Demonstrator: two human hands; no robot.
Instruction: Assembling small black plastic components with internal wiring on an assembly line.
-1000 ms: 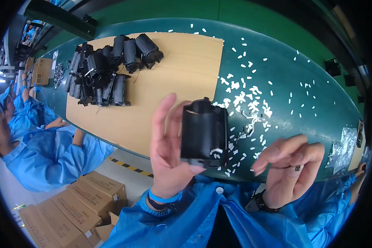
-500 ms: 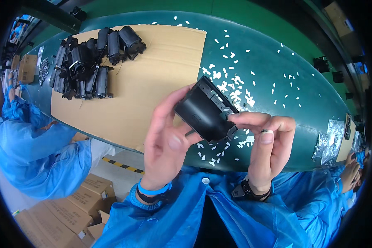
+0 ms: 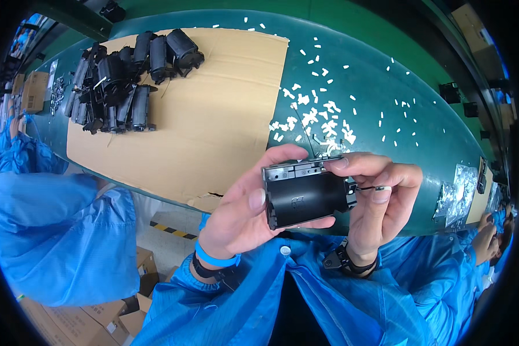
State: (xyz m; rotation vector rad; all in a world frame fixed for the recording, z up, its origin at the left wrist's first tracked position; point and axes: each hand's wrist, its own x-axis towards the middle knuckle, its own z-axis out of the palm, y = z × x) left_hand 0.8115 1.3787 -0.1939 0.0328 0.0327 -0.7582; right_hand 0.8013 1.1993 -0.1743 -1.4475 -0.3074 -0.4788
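A black plastic housing (image 3: 305, 199) with a curved, glossy face is held in front of my chest, its slotted edge uppermost. My left hand (image 3: 242, 213) grips it from the left, thumb at its near left side and fingers behind and below. At its right end, my right hand (image 3: 380, 202) touches the upper corner with the index finger. Between the thumb and a bent finger of that hand is the tip of a thin black wire (image 3: 364, 188), which reaches toward the housing. What lies inside the housing is hidden.
On a cardboard sheet (image 3: 213, 115) at the left lies a pile of similar black housings (image 3: 115, 86). Small white pieces (image 3: 328, 118) are scattered over the green table (image 3: 375, 98). Clear plastic bags (image 3: 458, 193) lie at the right. Co-workers in blue (image 3: 57, 230) sit on both sides.
The housing has turned from a tilt to nearly level, and come lower and slightly right. The wire between it and my right fingers now shows. Both hands still hold on.
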